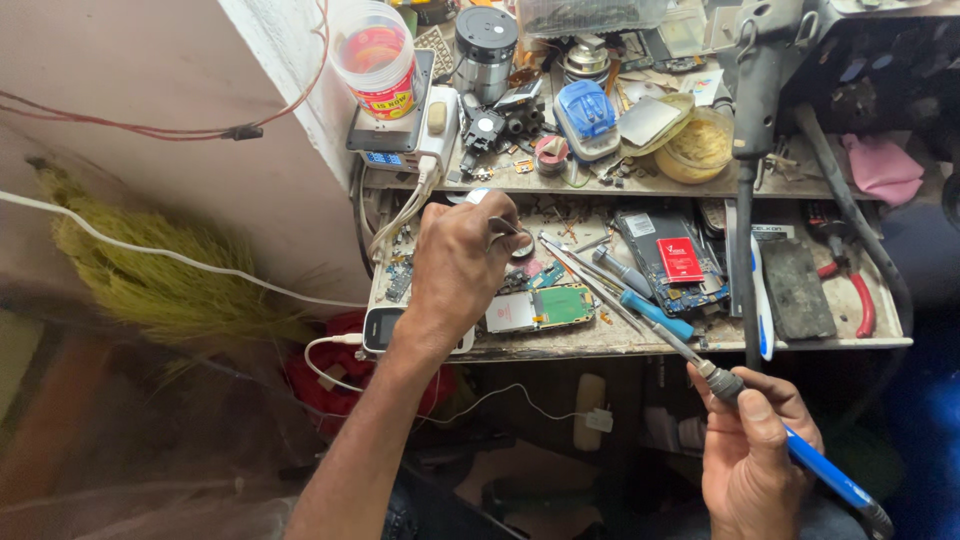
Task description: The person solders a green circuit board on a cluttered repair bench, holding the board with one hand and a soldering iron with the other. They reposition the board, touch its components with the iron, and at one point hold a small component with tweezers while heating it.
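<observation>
Left hand [458, 262]: reaches over the near tray of the table [600, 345]; fingers clenched around metal tweezers [510, 236], whose tips point down toward the boards below
Right hand [752, 450]: near and to the right, below the table edge; grasping a soldering iron [700, 370] by its blue handle; the long metal tip runs up and left across the tray
Circuit board [540, 308]: green and silver, lies flat on the tray just right of the left hand; the iron's tip passes just beyond it
Small phone [382, 328]: at the tray's near left edge, partly under the left wrist; a white cable plugged into it
Blue screwdriver [655, 314]: lies beside the iron's shaft
Red-handled pliers [858, 300]: far right of the tray
Plastic cup [375, 45]: far left, on the upper shelf, beside a metal cylinder [486, 50]
</observation>
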Motion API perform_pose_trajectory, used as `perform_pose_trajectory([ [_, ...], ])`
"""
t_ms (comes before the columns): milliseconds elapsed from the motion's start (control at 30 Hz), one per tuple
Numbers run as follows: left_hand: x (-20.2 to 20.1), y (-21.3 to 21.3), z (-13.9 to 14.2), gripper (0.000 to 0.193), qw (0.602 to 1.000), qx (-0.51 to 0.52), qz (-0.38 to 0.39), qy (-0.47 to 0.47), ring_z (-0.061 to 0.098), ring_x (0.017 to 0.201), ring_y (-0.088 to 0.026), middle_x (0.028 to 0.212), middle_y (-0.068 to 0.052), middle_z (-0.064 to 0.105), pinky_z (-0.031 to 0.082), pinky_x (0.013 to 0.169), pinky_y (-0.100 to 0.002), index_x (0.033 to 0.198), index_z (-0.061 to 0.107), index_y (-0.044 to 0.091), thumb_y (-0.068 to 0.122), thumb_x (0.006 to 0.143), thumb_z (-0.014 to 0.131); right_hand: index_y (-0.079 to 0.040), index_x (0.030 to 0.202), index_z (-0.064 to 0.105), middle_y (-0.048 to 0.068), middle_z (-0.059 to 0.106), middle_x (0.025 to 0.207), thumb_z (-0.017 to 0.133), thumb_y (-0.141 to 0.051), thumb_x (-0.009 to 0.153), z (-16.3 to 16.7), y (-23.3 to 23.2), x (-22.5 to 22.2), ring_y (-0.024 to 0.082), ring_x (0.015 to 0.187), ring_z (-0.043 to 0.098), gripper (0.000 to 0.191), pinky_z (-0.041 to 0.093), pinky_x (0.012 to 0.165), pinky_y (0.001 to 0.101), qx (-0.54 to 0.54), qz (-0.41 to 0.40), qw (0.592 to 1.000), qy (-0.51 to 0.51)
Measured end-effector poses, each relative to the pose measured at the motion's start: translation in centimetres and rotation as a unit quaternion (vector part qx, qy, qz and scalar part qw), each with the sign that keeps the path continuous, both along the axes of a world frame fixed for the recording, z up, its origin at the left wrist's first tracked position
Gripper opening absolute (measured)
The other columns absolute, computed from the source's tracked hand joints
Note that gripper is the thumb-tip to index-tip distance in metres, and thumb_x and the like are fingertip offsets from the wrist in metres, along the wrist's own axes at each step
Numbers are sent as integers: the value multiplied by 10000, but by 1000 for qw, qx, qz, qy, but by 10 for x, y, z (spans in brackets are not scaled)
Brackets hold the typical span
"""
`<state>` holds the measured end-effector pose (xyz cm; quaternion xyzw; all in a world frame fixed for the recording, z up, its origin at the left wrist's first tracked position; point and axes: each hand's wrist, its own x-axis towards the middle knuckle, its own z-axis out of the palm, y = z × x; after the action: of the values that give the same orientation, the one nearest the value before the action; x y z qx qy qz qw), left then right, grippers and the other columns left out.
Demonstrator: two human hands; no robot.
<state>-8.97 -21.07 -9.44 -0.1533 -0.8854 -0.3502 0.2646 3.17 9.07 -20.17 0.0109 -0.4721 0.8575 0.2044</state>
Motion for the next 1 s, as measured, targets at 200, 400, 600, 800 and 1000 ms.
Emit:
perform_pose_trajectory([
  [200, -3, 1, 0, 192, 1000, -15, 6, -6, 678, 737, -238, 746, -39, 730, 405, 777, -413, 893, 646, 80, 159, 833, 811, 75, 1108, 619, 177, 721, 1003, 668, -87, 989, 4, 1, -1, 304, 1033, 741, 207, 515, 1170, 550, 1, -9, 1000, -13],
  [400, -1, -3, 3, 199, 999, -29, 14, -10, 682, 731, -226, 720, -40, 724, 406, 812, -414, 905, 655, 80, 185, 840, 811, 74, 1108, 626, 182, 713, 990, 673, -68, 1007, 10, -1, 0, 290, 1026, 733, 181, 525, 1192, 558, 2, -7, 1000, -22],
  [600, -3, -7, 5, 218, 997, -52, 25, -47, 682, 728, -235, 721, -50, 725, 405, 825, -421, 916, 668, 86, 214, 820, 816, 75, 1108, 635, 173, 717, 1006, 679, -72, 1014, 10, -2, -2, 285, 1054, 731, 180, 533, 1173, 551, -5, 0, 1000, -10],
  [800, -4, -6, 2, 214, 999, -37, 18, -31, 697, 759, -244, 751, -50, 740, 407, 821, -424, 915, 654, 86, 200, 828, 813, 81, 1129, 637, 178, 714, 1026, 685, -76, 1025, 7, -1, -1, 298, 1064, 726, 195, 535, 1157, 545, -5, 2, 1000, -5],
  [1000, -5, -9, 1, 230, 998, -31, 24, -46, 709, 766, -247, 756, -46, 750, 397, 784, -427, 906, 629, 88, 214, 844, 810, 84, 1132, 635, 180, 715, 1031, 686, -80, 1029, 8, -2, -2, 303, 1070, 725, 201, 540, 1155, 539, -9, 3, 1000, 3],
])
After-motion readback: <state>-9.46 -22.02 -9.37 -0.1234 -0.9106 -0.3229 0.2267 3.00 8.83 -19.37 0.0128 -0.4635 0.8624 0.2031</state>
